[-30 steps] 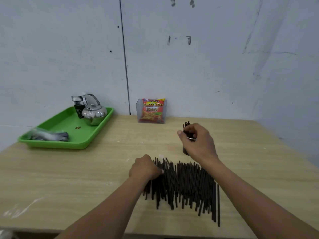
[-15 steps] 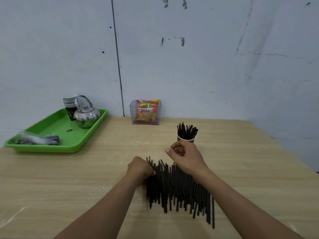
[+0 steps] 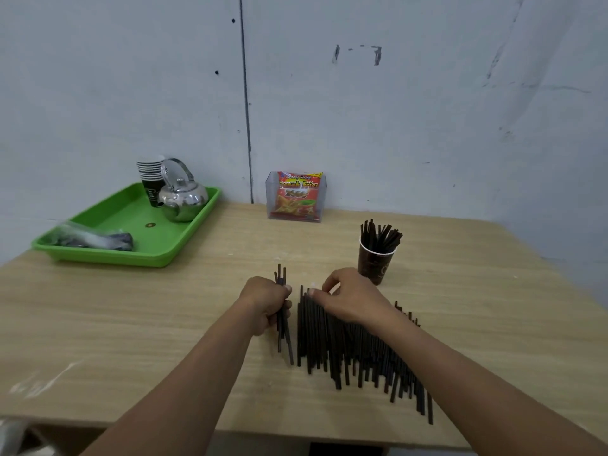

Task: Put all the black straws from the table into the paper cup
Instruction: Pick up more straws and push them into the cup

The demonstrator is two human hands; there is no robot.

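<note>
At the far left a shallow green plastic tray [image 3: 108, 258] with a rounded rim sits on the pale wood-grain table [image 3: 115, 324]. In its near corner lies a crumpled clear plastic bag [image 3: 90, 238] with something dark inside. At its far end a stack of ribbed paper cups [image 3: 151, 179] stands beside a shiny round metal kettle [image 3: 184, 202] with an arched handle. Further right, against the scuffed grey wall, a clear box-shaped holder [image 3: 271, 199] holds a glossy red and orange snack packet [image 3: 297, 197].

Near the middle of the table the left hand [image 3: 265, 302] is curled into a fist round a small bundle of thin black straws [image 3: 283, 337]. Their ends stick out above and below the fist, and the lower tips are on or just above the wood. Just beside it to the right lies the loose pile of straws [image 3: 355, 357], a flat row of straight matte sticks roughly parallel, stepping nearer the front edge toward the right. The right hand [image 3: 353, 299] rests palm down on the far end of this pile, its fingers bent and its thumb tip at the straw ends; whether it pinches any cannot be told. Just beyond that hand stands the dark brown paper cup [image 3: 375, 268], tapered and white-rimmed, upright, with a spray of straws [image 3: 380, 235] fanning out of its mouth
</note>
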